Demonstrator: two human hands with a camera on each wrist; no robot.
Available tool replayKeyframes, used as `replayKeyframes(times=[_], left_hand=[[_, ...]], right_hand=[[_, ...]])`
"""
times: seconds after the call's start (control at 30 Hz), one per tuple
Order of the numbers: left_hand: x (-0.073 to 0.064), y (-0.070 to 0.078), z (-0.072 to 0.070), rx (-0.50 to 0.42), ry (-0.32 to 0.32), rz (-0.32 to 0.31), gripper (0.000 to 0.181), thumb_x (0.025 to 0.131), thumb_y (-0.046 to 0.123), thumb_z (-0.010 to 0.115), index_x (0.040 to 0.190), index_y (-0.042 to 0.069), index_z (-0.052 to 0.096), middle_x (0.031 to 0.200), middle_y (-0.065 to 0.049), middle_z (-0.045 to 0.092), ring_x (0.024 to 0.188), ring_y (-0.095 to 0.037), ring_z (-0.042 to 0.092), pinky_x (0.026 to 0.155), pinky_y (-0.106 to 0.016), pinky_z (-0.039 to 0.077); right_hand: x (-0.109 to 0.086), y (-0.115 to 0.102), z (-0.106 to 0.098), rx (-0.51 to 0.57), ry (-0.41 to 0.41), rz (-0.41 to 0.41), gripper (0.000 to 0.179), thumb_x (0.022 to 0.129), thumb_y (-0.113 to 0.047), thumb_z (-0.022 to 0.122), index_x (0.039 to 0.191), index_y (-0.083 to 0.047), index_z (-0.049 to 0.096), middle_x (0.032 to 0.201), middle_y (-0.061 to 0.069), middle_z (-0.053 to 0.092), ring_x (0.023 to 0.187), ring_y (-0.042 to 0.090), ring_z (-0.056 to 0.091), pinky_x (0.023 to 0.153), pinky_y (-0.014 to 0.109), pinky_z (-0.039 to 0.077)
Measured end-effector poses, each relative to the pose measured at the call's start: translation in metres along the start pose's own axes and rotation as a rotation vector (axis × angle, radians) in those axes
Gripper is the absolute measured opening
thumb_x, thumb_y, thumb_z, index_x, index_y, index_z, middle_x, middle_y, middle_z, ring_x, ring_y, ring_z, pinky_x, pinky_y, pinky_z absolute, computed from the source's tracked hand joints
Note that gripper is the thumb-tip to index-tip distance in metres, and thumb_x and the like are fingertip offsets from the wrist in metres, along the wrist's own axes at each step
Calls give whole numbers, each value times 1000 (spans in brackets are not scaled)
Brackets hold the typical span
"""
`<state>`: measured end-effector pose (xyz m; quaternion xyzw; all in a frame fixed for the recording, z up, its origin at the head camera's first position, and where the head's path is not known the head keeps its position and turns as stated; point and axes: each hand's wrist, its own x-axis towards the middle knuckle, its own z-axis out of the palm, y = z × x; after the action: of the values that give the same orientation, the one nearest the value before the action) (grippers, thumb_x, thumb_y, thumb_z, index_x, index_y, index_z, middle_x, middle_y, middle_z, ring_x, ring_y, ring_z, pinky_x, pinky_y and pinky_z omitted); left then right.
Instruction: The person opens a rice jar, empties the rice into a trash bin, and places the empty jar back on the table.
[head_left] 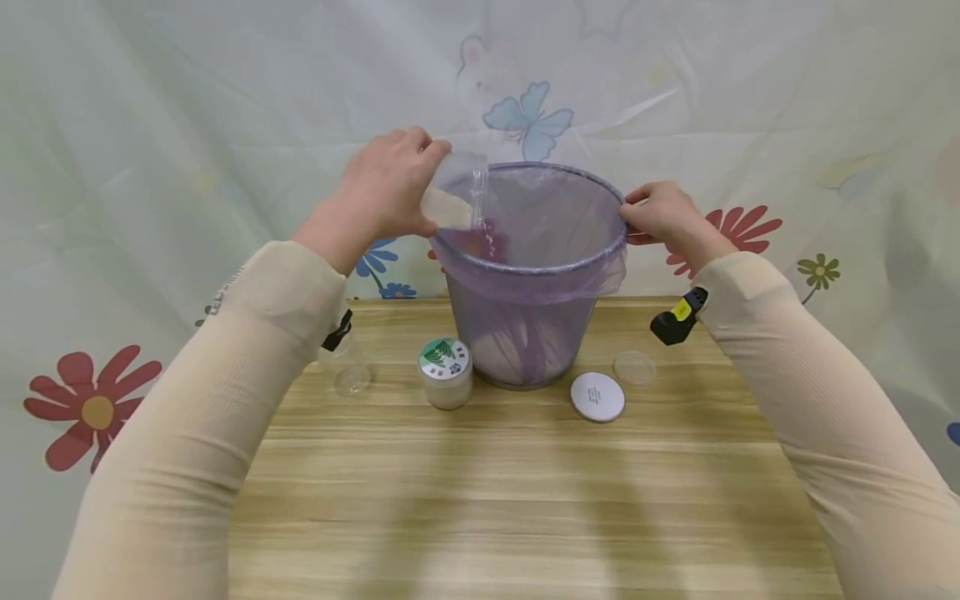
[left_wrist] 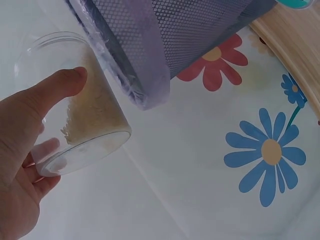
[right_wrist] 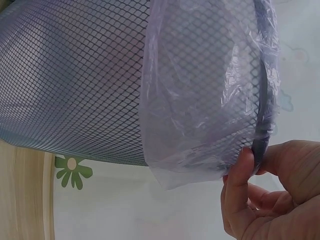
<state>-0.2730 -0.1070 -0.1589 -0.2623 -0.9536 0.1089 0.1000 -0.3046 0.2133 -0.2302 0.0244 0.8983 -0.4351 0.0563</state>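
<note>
My left hand (head_left: 390, 183) grips a clear plastic jar (left_wrist: 107, 107) tipped on its side at the left rim of a mesh trash bin (head_left: 525, 333). Pale, rice-like grains (left_wrist: 95, 110) lie along the jar's lower side, and a few fall from its mouth into the bin. A thin purple bin bag (head_left: 536, 283) lines the bin and folds over its rim. At the rim's right side, my right hand (head_left: 663, 212) pinches the edge between thumb and fingers, as the right wrist view shows (right_wrist: 265, 195).
On the wooden table (head_left: 450, 517), a lidded jar (head_left: 446, 375) with a green and white label stands before the bin. A white round lid (head_left: 597, 397) and a clear disc (head_left: 634, 367) lie right of it. Another clear container (head_left: 348, 371) is at left. A flowered curtain (head_left: 225, 108) hangs behind.
</note>
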Motion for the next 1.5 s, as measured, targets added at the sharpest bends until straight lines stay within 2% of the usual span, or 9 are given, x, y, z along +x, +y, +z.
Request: replayKeyframes(times=[0.47, 0.73, 1.23, 1.5], left_hand=[[3, 5, 4, 97, 35, 83, 90, 70, 35, 78, 139, 0, 31, 128, -20, 42, 116, -37, 42, 102, -47, 34], [2, 7, 5, 117, 25, 93, 91, 69, 34, 79, 139, 0, 32, 129, -21, 42, 117, -37, 41, 103, -46, 34], [5, 11, 7, 152, 20, 112, 90, 67, 33, 80, 137, 1, 34, 129, -19, 43, 118, -35, 41, 106, -44, 31], [5, 12, 9, 155, 38, 122, 89, 66, 34, 81, 135, 1, 36, 127, -19, 45, 114, -34, 43, 104, -44, 34]], right_hand=[[1, 1, 1, 20, 0, 5, 51, 94, -21, 45, 135, 6, 33, 115, 17, 49, 67, 0, 57, 67, 18, 53], [0, 1, 1, 8, 5, -1, 50, 94, -22, 45, 134, 6, 35, 117, 18, 49, 68, 1, 57, 71, 21, 54], [0, 1, 2, 2, 13, -6, 49, 93, -21, 44, 133, 6, 35, 116, 19, 50, 67, 0, 57, 66, 18, 53], [0, 2, 2, 3, 21, -11, 51, 93, -20, 43, 134, 7, 34, 119, 21, 49, 65, -2, 57, 68, 20, 54]])
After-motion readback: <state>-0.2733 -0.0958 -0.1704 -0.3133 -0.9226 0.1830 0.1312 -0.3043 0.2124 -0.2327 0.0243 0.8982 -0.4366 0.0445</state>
